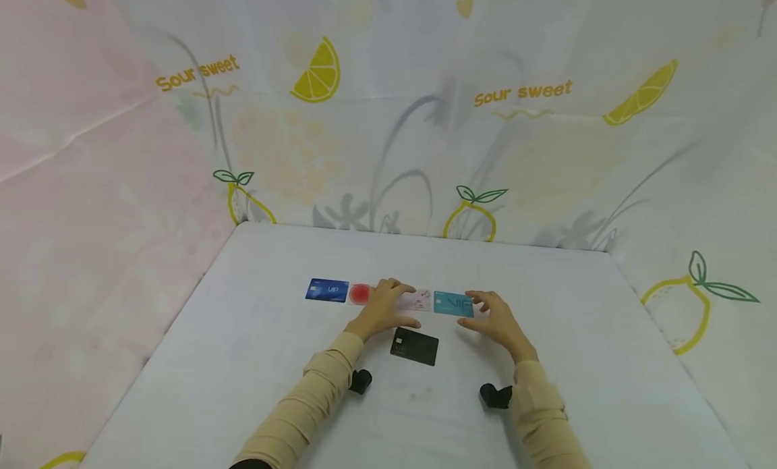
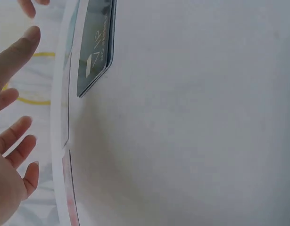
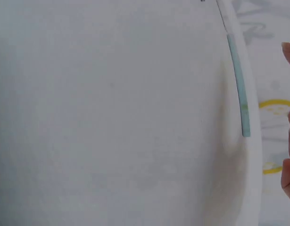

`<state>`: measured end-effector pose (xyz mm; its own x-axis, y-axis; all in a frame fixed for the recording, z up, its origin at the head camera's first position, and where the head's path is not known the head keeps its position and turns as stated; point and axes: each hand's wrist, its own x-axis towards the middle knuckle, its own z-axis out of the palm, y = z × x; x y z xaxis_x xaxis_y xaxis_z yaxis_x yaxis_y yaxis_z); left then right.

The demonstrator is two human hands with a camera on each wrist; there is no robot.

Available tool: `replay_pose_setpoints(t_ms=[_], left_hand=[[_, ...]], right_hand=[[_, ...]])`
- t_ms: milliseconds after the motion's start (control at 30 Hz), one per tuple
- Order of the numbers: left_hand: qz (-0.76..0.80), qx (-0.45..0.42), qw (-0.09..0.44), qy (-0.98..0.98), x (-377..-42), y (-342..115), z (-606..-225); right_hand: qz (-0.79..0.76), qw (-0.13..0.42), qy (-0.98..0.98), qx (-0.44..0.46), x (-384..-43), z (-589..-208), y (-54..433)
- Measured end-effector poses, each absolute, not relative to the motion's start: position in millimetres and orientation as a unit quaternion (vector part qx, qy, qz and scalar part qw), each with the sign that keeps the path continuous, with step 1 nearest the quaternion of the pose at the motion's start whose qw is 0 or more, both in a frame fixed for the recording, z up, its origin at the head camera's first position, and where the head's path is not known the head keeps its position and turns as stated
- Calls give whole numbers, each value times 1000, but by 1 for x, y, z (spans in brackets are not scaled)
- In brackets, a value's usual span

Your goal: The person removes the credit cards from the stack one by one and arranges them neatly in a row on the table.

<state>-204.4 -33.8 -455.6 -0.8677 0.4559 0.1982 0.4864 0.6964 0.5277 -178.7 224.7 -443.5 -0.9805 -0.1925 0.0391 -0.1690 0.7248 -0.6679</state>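
Observation:
In the head view a row of cards lies on the white table: a blue VIP card [image 1: 327, 290], a card with a red circle [image 1: 360, 293], a pale pink flowered card [image 1: 419, 299] and a teal VIP card [image 1: 453, 304]. My left hand [image 1: 385, 308] hovers over the middle of the row, thumb and fingers spread with nothing between them, partly hiding the two middle cards. Nearer to me, just below that thumb, lies a black VIP card [image 1: 415, 346]. My right hand [image 1: 494, 318] is at the teal card's right end, its fingers loosely bent and holding nothing.
A black wrist-worn piece [image 1: 361, 381] shows under the left sleeve and another [image 1: 496, 396] beside the right sleeve. Behind the white table [image 1: 607, 361] stands a backdrop [image 1: 394, 71] printed with lemons and lettering.

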Motion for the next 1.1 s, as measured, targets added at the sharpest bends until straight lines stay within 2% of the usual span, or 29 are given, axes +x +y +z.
replay_pose_setpoints(t_ms=[300,433,700,1100], left_hand=[[-294,-288,-38,-911,-178,-45,-456],[-278,-285,-59,-916,-169,-49,-457],[-256,-284,-50,-922,-159,-58,-462],[-271,-279,-45,-920,-156,-60,-471]], right_hand=[[-360,2,922,-139,-157,-445,204],[-355,12,920,-168,-147,-448,190],[-330,27,918,-217,-136,-457,170],[-306,26,930,-201,-127,-465,155]])
